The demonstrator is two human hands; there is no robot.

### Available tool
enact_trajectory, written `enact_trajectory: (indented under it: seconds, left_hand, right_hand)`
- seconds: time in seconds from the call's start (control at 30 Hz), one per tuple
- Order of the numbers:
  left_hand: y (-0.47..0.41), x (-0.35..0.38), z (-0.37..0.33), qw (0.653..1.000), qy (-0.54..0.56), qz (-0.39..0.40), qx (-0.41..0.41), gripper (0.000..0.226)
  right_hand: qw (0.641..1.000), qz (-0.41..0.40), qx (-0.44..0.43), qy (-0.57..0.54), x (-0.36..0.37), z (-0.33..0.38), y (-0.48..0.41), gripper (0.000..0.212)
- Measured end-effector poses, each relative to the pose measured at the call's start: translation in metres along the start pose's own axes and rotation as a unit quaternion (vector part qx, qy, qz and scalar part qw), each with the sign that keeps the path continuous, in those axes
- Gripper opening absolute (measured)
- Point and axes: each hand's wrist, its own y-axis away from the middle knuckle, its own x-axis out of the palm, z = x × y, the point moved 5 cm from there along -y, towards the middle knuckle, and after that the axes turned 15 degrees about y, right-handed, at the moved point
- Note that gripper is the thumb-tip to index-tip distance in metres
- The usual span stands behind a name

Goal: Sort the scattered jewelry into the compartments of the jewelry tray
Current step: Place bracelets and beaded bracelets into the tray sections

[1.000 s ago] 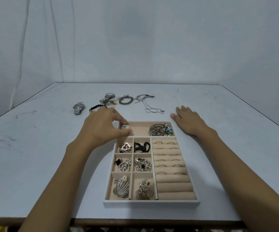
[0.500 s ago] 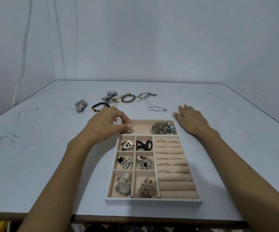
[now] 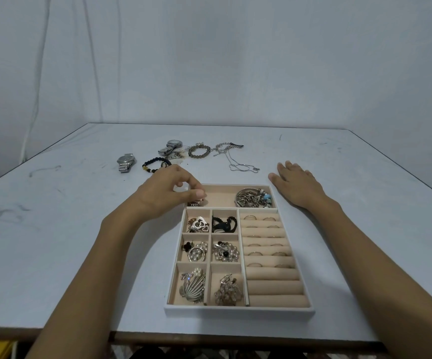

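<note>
upper left on the surface: silver watch, loose bracelets. centre: left hand over jewelry tray, fingers curled above small silver piece in top compartment; pinching or not, cannot tell. right: right hand flat, straight fingers close together.

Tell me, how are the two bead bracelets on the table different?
The dark bracelet has black beads with a gold one; the brown bracelet is greyish-brown all round. The dark bracelet lies nearer the left hand; the brown bracelet lies farther back. Both are flat-lying bead loops.
</note>
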Motion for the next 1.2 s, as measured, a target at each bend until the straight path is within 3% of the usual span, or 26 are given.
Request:
enact_trajectory:
  seconds: [0.4,0.5,0.7,0.8,0.87,1.07,1.2]
  left_hand:
    - [0.001,-0.003,-0.001,1.000,0.024,0.005,0.011,0.006]
    - [-0.005,-0.018,0.013,0.998,0.039,-0.046,0.004,0.011]
    - [-0.018,-0.060,0.070,0.967,-0.101,-0.215,-0.096,0.023]
    - [-0.024,-0.051,0.078,0.946,-0.222,-0.217,-0.098,0.038]
    - [-0.027,-0.045,0.078,0.935,-0.265,-0.218,-0.085,0.036]
    - [-0.029,-0.049,0.079,0.927,-0.273,-0.244,-0.078,0.021]
    - [-0.028,-0.049,0.075,0.938,-0.237,-0.244,-0.069,0.026]
  right_hand:
    - [1.000,0.003,0.000,-0.001,-0.001,-0.001,0.001,0.060]
    - [1.000,0.001,-0.001,0.003,-0.002,0.000,0.001,0.061]
    - [1.000,0.001,0.000,0.003,-0.003,0.001,0.002,0.060]
    - [1.000,0.002,-0.001,0.000,-0.003,0.001,0.003,0.059]
    - [1.000,0.001,0.001,-0.002,-0.003,0.002,0.003,0.059]
    - [1.000,-0.001,0.003,0.001,-0.004,0.002,0.004,0.059]
    - [1.000,-0.003,0.004,0.001,-0.006,0.003,0.005,0.059]
